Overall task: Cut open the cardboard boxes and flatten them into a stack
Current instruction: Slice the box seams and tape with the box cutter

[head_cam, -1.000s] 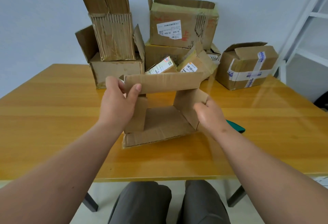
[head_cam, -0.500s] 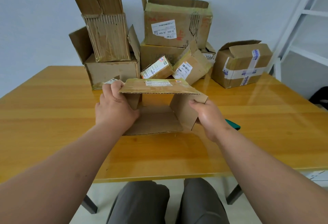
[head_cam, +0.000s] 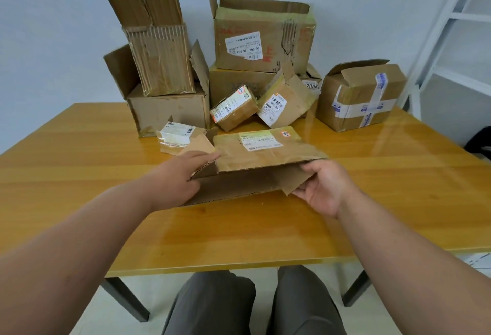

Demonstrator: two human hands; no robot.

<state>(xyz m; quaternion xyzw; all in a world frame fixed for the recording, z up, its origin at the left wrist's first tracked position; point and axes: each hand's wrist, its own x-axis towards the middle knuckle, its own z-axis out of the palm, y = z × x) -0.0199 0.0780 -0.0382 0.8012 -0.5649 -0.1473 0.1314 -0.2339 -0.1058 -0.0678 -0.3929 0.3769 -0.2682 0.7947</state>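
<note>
Between left hand (head_cam: 183,175), fingers out of sight inside the opening so grip unclear, and right hand (head_cam: 322,188) pinching the near corner: collapsed box (head_cam: 265,159), nearly flat. Beyond the hands, unflattened boxes (head_cam: 263,40) remaining; no stack yet.

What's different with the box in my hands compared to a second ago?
The cut box has gone from an open, upright tube to nearly flat on the table, label side up. The left hand moved from gripping the top edge to lying at its left end; the right hand still holds the right flap. The piled boxes behind did not move.
</note>
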